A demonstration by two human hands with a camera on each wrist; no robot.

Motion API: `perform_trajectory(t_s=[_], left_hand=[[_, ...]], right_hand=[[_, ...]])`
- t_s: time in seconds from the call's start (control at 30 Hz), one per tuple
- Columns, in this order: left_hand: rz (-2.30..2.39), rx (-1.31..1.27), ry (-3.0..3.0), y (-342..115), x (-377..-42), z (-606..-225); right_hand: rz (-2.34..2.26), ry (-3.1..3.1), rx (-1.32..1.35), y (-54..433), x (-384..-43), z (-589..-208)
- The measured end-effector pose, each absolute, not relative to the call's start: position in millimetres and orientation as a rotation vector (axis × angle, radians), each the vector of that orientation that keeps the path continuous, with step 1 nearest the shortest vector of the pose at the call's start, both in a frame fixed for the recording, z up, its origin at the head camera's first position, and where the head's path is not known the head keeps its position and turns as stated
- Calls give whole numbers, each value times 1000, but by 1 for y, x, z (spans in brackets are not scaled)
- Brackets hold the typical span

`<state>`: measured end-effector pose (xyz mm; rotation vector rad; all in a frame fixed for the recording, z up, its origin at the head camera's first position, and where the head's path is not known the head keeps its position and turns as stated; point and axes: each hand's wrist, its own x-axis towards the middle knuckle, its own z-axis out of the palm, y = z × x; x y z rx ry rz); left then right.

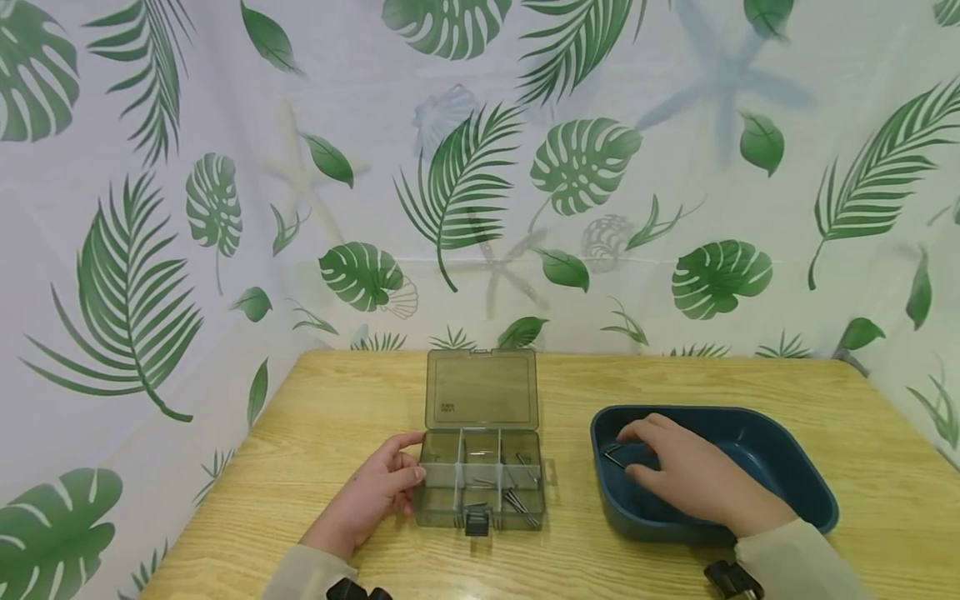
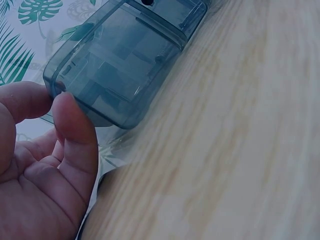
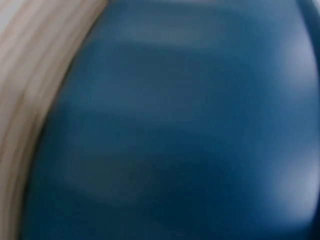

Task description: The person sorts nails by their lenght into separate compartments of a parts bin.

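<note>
A smoky clear compartment box (image 1: pixel 480 475) stands on the table with its lid (image 1: pixel 482 390) raised at the back. My left hand (image 1: pixel 378 483) holds the box by its left side, with thumb and index finger at one corner in the left wrist view. Several thin metal pieces (image 1: pixel 517 504), like nails or screws, lie in its right and middle compartments. Over the left end of a dark blue tray (image 1: pixel 757 433) my right hand (image 1: pixel 686 471) reaches down, thumb and fingers apart. Small dark thin pieces (image 1: pixel 613 456) lie in the tray beside the fingertips.
The wooden table (image 1: pixel 330 400) carries the box at the middle and the tray to its right. A leaf-printed cloth (image 1: pixel 480 192) hangs behind the table and along its sides. The blue tray wall (image 3: pixel 165 125) fills most of the right wrist view, blurred.
</note>
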<state>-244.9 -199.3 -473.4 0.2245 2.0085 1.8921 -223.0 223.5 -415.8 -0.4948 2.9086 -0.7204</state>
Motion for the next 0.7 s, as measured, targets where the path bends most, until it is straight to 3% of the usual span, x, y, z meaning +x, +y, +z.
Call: perform_trajectory(t_s=[0.7], left_hand=[[1902,235,2013,-200,-247,-478]], right_hand=[[-476,2778,-571,222,-236,-433]])
